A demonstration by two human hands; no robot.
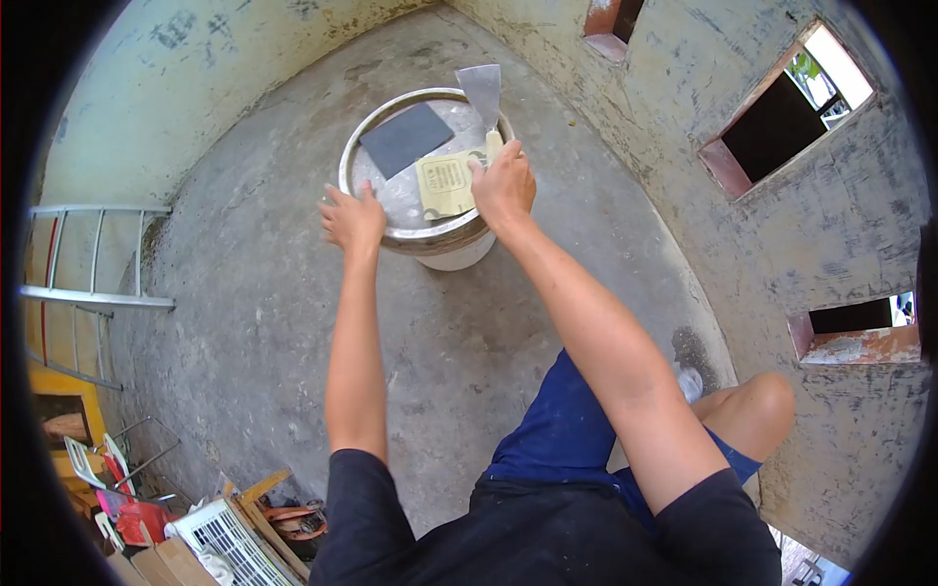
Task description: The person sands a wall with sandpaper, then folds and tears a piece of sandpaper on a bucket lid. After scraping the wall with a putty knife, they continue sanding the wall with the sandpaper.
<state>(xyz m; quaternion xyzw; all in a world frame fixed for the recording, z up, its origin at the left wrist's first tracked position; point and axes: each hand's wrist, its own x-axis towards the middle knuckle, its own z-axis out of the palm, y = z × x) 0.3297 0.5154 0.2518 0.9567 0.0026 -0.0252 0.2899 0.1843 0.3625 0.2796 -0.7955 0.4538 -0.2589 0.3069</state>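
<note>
My right hand point(505, 184) is closed round the handle of a scraper point(483, 96), its wide metal blade pointing up and away. Under that hand lies a tan sandpaper sheet point(445, 185) with printing on its back. A dark grey sandpaper sheet point(406, 140) rests flat beside it on the round lid of a drum point(399, 200). My left hand point(354, 219) is at the drum's left rim with its fingers spread, holding nothing. Whether its palm touches the rim cannot be made out.
A metal ladder point(96, 294) leans at the left. Boxes, a white crate point(237, 543) and a red object point(143, 523) crowd the lower left. The right wall point(674, 117) has several openings. Concrete floor point(244, 342) surrounds the drum.
</note>
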